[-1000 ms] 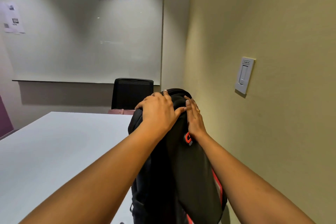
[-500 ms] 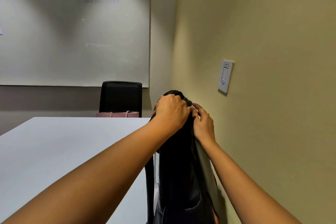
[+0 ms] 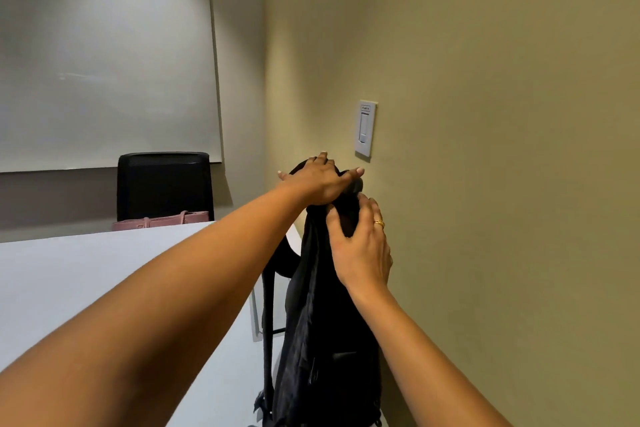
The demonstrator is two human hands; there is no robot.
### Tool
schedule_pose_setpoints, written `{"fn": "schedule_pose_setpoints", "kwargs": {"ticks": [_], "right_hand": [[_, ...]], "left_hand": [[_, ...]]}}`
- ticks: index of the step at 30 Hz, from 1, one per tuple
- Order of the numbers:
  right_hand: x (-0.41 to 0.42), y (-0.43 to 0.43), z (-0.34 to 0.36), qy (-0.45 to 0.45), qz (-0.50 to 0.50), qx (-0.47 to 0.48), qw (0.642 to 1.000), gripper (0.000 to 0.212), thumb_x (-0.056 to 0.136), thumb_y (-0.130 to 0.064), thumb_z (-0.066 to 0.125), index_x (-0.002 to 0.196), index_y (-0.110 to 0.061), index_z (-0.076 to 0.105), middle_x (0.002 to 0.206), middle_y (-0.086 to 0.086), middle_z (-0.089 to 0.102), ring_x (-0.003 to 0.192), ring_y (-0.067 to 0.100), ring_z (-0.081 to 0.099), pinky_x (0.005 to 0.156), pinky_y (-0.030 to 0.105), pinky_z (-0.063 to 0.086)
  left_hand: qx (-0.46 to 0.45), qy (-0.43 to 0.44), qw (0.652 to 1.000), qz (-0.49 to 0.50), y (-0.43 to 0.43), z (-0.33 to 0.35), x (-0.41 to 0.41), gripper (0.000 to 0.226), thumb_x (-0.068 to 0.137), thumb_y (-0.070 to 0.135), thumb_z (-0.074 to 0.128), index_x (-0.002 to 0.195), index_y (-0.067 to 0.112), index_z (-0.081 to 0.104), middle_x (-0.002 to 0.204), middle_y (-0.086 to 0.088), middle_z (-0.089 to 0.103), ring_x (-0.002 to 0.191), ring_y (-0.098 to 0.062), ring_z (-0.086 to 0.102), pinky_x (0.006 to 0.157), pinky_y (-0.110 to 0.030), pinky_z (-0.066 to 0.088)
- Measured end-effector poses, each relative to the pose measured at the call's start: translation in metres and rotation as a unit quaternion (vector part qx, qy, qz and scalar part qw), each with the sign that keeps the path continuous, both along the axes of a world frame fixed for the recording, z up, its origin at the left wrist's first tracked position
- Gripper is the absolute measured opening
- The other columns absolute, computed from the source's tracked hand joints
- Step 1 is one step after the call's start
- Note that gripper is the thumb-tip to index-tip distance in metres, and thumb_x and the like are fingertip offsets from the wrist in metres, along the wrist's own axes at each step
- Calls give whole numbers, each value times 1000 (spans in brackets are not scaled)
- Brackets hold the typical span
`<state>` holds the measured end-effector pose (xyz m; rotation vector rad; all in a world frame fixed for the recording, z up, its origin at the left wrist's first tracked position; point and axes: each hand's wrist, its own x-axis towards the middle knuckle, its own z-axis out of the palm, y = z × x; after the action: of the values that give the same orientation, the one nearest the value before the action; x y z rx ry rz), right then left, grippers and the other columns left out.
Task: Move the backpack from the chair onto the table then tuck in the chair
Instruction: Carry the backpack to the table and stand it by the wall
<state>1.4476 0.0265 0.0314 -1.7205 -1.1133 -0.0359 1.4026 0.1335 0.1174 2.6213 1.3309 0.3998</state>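
— Where is the backpack (image 3: pixel 325 340)?

— It stands upright by the right edge of the white surface (image 3: pixel 86 281), which lies at its 9 o'clock. The yellowish wall (image 3: pixel 485 114) is at its 3 o'clock. Its bottom is cut off by the lower edge of the view, so I cannot tell whether it rests on the surface or hangs from the hands.

— And the hands?

— The left hand (image 3: pixel 320 180) lies flat on the very top of the backpack, its fingers (image 3: pixel 353 173) straight and spread, holding nothing. The right hand (image 3: pixel 363 253) is just below it, at about 5 o'clock from the left one. It grips the upper part of the backpack: the thumb (image 3: pixel 334 222) presses the near side and the other fingers curl round the far side. One of them wears a gold ring (image 3: pixel 379 222).

— Anything loose on the backpack?

— A black strap (image 3: pixel 268 322) hangs down its left side, over the edge of the surface.

— What else is in the room?

— A black chair (image 3: pixel 164 184) stands at the far end of the surface, at 10 o'clock from the backpack, with a pink bag (image 3: pixel 162 220) in front of its backrest. A whiteboard (image 3: pixel 104 55) hangs behind it. A light switch (image 3: pixel 365 128) is on the wall, at 1 o'clock from the left hand.
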Motion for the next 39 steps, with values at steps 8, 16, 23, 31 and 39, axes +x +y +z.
{"fn": "schedule_pose_setpoints", "kwargs": {"ticks": [8, 16, 23, 31, 39], "right_hand": [[15, 4, 0, -90, -4, -27, 996, 103, 59, -88, 16, 142, -28, 24, 151, -1, 31, 133, 23, 38, 99, 44, 38], [68, 4, 8, -154, 11, -29, 988, 79, 73, -75, 28, 134, -28, 42, 138, -1, 50, 118, 21, 54, 92, 37, 43], [105, -10, 18, -224, -11, -134, 965, 75, 71, -76, 12, 134, -42, 35, 141, -9, 45, 118, 19, 53, 86, 38, 42], [120, -28, 22, -235, -121, -184, 947, 59, 86, -65, 20, 134, -35, 34, 124, 4, 60, 113, 28, 55, 81, 39, 44], [84, -23, 18, -249, -267, -134, 921, 41, 98, -37, 32, 134, -19, 39, 122, 13, 60, 104, 35, 58, 77, 40, 45]], "left_hand": [[-1, 37, 999, -16, 34, 7, 7, 81, 85, 71, 17, 138, 14, 42, 155, -12, 20, 144, -27, 9, 114, -57, 12], [8, -65, 994, -92, 50, 2, 21, 77, 86, 68, 17, 127, 13, 52, 132, -17, 53, 120, -35, 47, 95, -40, 36], [169, -32, 981, -87, 44, -6, 30, 78, 84, 70, 10, 95, 15, 64, 104, -16, 65, 93, -32, 57, 97, -50, 38], [307, 36, 949, -58, 25, -2, 41, 83, 84, 71, 9, 65, 6, 56, 63, -10, 51, 72, -27, 57, 105, -64, 18], [101, -90, 965, -225, 70, -37, 36, 71, 88, 65, 17, 143, 21, 22, 155, -10, 20, 141, -30, 18, 108, -64, 17]]}}
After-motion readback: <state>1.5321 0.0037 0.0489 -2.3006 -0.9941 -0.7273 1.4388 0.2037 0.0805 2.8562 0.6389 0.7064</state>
